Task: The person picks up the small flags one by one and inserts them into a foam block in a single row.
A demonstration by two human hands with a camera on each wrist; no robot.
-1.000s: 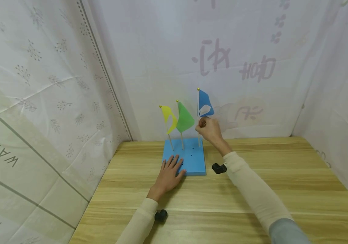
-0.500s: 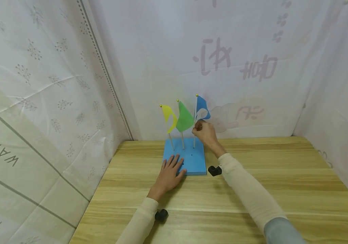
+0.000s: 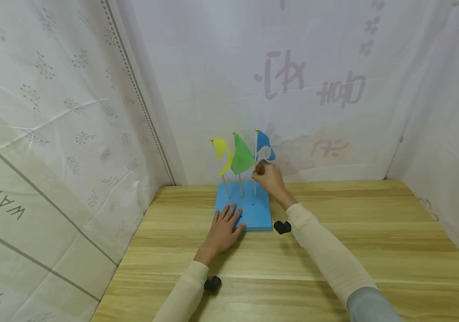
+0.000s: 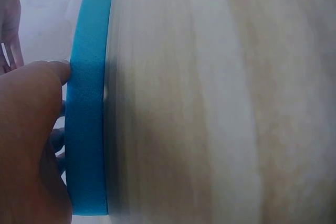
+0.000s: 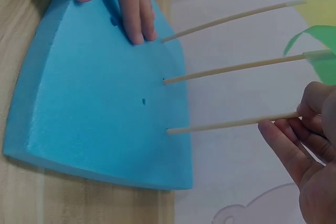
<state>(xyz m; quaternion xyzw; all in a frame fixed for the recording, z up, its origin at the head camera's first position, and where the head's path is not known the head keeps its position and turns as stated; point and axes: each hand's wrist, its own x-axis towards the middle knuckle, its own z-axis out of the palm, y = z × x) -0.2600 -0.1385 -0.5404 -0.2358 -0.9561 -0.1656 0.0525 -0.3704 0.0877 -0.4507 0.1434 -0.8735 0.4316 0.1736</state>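
My right hand (image 3: 270, 179) pinches the wooden stick of a blue flag (image 3: 265, 142) between thumb and fingers. That stick (image 5: 220, 125) stands upright, its lower end at a hole near the back right of a blue foam board (image 3: 259, 217). My left hand (image 3: 220, 232) lies with fingers spread on the board's front left. In the left wrist view, the left thumb (image 4: 50, 72) rests along the board's edge (image 4: 86, 103). A green flag (image 3: 243, 156) and a yellow flag (image 3: 222, 154), the latter leaning a little left, stand in the board's back row.
The board lies on a wood-grain table (image 3: 334, 259) near its back edge. A bare hole (image 5: 144, 101) shows in the board's middle. White printed curtains (image 3: 197, 67) hang behind and on both sides. Each wrist carries a small black camera mount (image 3: 282, 227).
My right hand has moved down and left with the blue flag, and the stick's lower end has come from the board's right edge to the hole. The left hand stays put.
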